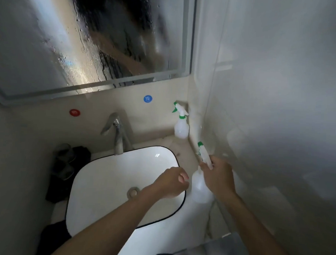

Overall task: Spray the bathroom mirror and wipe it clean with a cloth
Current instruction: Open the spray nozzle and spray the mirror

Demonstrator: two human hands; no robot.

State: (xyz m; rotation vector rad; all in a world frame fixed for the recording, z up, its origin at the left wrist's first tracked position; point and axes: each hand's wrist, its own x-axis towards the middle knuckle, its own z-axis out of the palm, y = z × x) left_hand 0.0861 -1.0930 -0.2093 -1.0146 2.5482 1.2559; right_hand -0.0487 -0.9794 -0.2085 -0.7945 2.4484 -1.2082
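The bathroom mirror [42, 46] hangs above the counter, covered in droplets and running streaks. My right hand [218, 178] is closed around the neck of a translucent spray bottle [199, 189] with a white and green trigger head, low over the counter to the right of the sink. My left hand [171, 184] hovers over the sink's right rim, close beside the bottle, with its fingers curled and nothing visible in them. A dark cloth [82, 153] lies on the counter to the left of the tap.
A second spray bottle [181, 126] stands in the back right corner. The white sink [96, 182] with a black rim and the chrome tap [117, 133] fill the middle. Dark items [60, 173] sit to the left of the sink. A wall closes off the right side.
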